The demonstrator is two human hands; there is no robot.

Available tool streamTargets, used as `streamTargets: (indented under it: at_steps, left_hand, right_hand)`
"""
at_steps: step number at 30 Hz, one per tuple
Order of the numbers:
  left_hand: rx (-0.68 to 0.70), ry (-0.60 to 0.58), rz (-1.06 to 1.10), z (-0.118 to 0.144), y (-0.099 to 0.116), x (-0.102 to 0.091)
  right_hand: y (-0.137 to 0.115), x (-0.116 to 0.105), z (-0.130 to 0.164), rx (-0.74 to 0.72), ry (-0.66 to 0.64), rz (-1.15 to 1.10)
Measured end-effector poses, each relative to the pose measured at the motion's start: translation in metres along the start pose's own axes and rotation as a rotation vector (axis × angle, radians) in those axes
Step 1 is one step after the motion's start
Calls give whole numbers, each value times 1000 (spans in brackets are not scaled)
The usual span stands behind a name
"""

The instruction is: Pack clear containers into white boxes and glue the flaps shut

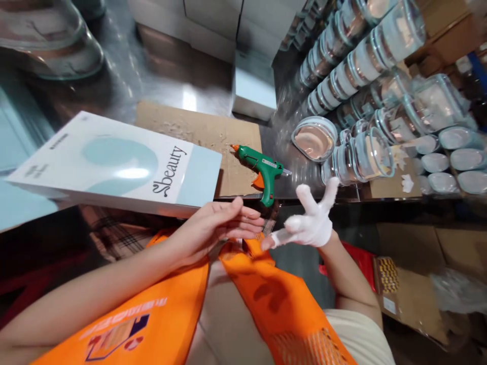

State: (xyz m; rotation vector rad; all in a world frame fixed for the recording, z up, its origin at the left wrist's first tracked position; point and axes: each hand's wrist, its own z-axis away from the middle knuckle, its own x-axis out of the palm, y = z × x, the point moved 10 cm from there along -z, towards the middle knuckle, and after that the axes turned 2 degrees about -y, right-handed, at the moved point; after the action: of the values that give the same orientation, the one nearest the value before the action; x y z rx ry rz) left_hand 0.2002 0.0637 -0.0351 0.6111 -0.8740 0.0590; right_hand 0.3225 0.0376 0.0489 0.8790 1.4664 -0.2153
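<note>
My left hand is bare, palm turned up, its fingers stretched out and holding nothing. It sits in front of the table edge, close to the near right corner of a white and pale blue box printed "Sbeauty". A white glove covers my right hand, with a thumb tip bare; its fingers are spread and nothing is in them. Beyond both hands lies a green hot glue gun with an orange trigger and nozzle. It rests partly on a glue-marked cardboard sheet, nozzle pointing left.
Glass containers with pale blue rims are stacked in rows at the right. One single glass container stands nearer the glue gun. White boxes line the back of the shiny metal table. Cardboard boxes stand low at right.
</note>
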Motion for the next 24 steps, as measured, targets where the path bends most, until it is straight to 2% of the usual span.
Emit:
streamTargets:
  at_steps: [3,9,13,15,16,18,21,22,24]
  left_hand:
    - [77,29,-11,-2,2,-7]
    - [195,34,-27,1,18,-16]
    - [254,11,-152,34,29,-35]
    - [282,63,-292,61,28,-65]
    - [296,141,-354,77,26,-89]
    - [340,399,-435,116,21,-150]
    - [304,919,-496,187,-6,-241]
    - [242,1081,-549,211,-18,-260]
    - [176,1214,-608,242,-39,-273]
  right_hand:
    - [-2,-25,-7,-62,224,31]
    - [8,-29,-22,-44,392,-20]
    - [7,-30,-37,-85,444,-66]
    - [9,-29,-44,-103,465,-86]
    - [12,-29,-46,-109,489,-94]
    - [16,-27,-53,-124,517,-98]
    - [13,-19,-67,-156,496,-79]
    - [11,-16,-71,-166,488,-74]
    - [7,-17,-75,-169,536,-77]
